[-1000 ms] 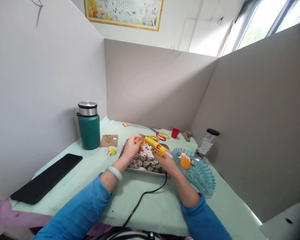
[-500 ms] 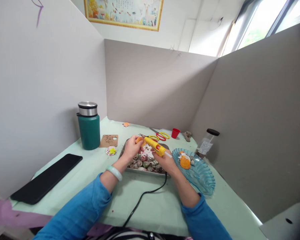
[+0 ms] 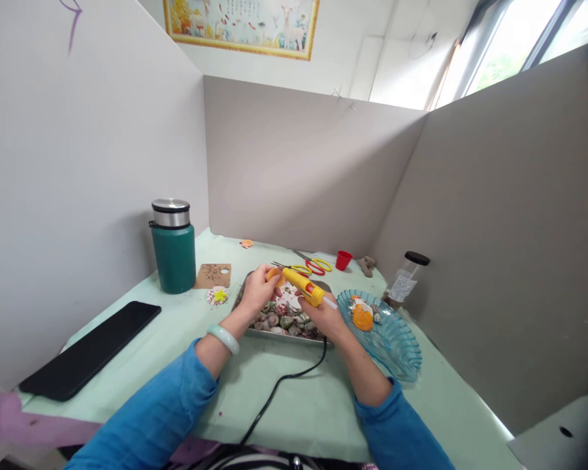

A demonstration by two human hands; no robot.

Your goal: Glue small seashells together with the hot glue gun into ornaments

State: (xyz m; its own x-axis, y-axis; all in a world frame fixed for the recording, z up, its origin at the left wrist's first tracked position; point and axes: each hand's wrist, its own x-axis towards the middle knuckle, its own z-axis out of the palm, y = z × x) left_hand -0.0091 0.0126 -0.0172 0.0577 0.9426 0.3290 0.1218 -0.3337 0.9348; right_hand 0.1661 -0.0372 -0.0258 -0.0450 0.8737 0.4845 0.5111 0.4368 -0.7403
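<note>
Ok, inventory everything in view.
Rectangular metal tray: one, silver, centre
Shells or stones: many, greyish, in tray
Plastic glue gun: one, yellow, centre
Cord: one, black, front
Round piece: one, orange, centre
Scissors: apparently two, yellow, red, behind tray
Small cup: one, red, back
Lump: one, greyish, beside cup
Scalloped plate: one, blue, right
Shell shape: one, orange, on plate
Jar: one, clear, right
Tall bottle: one, green, left
Flat slab: one, black, left
Rectangular card: one, brown, beside bottle
Disc: one, white, near card
Cutout: one, orange, back
Cloth: one, green, beneath tray
Partitions: three, grey, around
Picture: one, multicoloured, top
Window: one, bright, top right
Bangle: one, green, left wrist
Left hand: one, holding round piece
Right hand: one, holding glue gun
</note>
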